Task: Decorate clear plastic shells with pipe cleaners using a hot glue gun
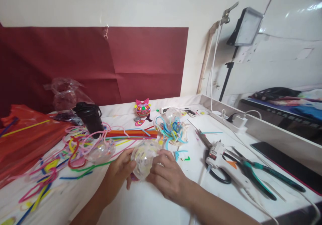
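Note:
A transparent plastic ball (144,158) is held between both hands above the near part of the table. My left hand (120,171) grips its left side, with the thumb in front. My right hand (168,173) is closed against its right side with the fingers bent; whether they pinch something small there is hidden. Something pink and dark shows just under the ball, too little of it to name. Right behind the ball lies a bundle of straight red, orange and green pipe cleaners (130,134).
Tangled pipe cleaners surround a black cup (92,117) and another transparent ball (102,151) at left. A decorated pink cat-like head (143,110) stands at the back. On the right lie a hot glue gun (223,161), scissors (205,139), pliers (254,173) and a phone (289,164).

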Tool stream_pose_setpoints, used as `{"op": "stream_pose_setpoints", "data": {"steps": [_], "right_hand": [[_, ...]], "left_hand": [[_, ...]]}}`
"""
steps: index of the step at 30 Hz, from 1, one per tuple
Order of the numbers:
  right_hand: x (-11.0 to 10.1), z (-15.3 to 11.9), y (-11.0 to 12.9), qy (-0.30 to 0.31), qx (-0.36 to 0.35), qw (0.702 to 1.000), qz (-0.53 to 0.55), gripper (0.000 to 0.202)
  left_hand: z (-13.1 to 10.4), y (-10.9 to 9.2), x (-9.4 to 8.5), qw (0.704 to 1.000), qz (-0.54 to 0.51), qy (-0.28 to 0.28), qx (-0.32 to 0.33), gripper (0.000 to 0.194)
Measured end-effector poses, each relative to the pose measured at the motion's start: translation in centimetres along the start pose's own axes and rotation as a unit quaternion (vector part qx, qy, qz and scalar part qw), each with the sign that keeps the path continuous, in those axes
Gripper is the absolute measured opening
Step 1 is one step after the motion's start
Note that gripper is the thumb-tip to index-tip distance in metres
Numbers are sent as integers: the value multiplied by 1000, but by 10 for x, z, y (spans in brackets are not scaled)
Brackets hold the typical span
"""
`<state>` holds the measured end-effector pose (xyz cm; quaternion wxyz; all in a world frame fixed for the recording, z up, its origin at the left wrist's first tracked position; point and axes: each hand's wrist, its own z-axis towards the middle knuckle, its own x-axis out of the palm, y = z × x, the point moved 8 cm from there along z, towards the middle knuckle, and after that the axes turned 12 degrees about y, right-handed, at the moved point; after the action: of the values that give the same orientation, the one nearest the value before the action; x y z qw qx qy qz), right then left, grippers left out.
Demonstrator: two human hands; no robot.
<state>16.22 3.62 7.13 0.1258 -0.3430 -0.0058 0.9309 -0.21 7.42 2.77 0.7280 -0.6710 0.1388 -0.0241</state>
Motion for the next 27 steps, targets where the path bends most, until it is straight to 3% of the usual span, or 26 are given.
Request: {"op": "stream_pose_setpoints", "data": {"steps": [11, 16, 20, 27], "right_hand": [[-3, 1, -1, 23, 30, 999, 17, 7], [-11, 1, -3, 3, 41, 998, 57, 32], [-16, -5, -11, -50, 90, 992, 75, 37], [-7, -15, -31, -67, 186, 967, 160, 47]], "left_hand": [[-1, 8, 0, 997, -72, -6, -35, 53], [-1, 11, 0, 995, -88, 1, -39, 50], [-2, 10, -1, 995, -87, -3, -38, 55], [-2, 8, 0, 996, -81, 5, -34, 62]]}}
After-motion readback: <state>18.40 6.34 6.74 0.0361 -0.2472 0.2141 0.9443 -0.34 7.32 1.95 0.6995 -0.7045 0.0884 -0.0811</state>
